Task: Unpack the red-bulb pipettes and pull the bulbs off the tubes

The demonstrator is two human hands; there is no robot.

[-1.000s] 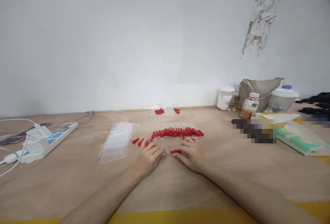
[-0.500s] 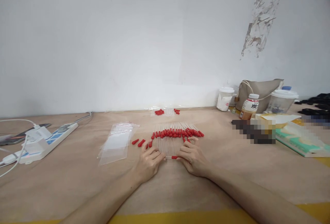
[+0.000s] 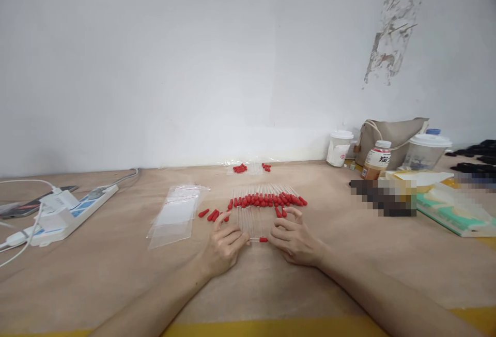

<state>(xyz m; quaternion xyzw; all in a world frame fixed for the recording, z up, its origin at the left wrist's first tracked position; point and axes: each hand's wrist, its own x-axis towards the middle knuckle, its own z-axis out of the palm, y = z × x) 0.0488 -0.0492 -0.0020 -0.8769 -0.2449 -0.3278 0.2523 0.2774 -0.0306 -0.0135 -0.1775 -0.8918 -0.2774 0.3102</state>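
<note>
My left hand (image 3: pixel 225 246) pinches the clear tube of a dropper (image 3: pixel 263 240), held level just above the table, its red rubber bulb pointing right. Close by the bulb's end is my right hand (image 3: pixel 292 236), its curled fingers apart and holding nothing that I can see. Beyond both hands lies a dense row of droppers (image 3: pixel 267 200), red bulbs and thin clear tubes. Two red bulbs (image 3: pixel 281 213) rest by my right fingers. Several loose red bulbs (image 3: pixel 212 215) lie beside my left hand, some partly hidden by its fingers.
Clear plastic bags (image 3: pixel 176 218) lie left of the hands. More red bulbs (image 3: pixel 240 168) sit on clear plastic by the wall. A power strip (image 3: pixel 77 213) with cables stands at left. On the right are a paper cup (image 3: pixel 338 150), a bottle (image 3: pixel 377 160) and a tissue pack (image 3: pixel 453 205).
My right hand has drawn slightly right, off the dropper's red bulb, which now shows its end. My left hand stays in place with the tube, which has dipped slightly.
</note>
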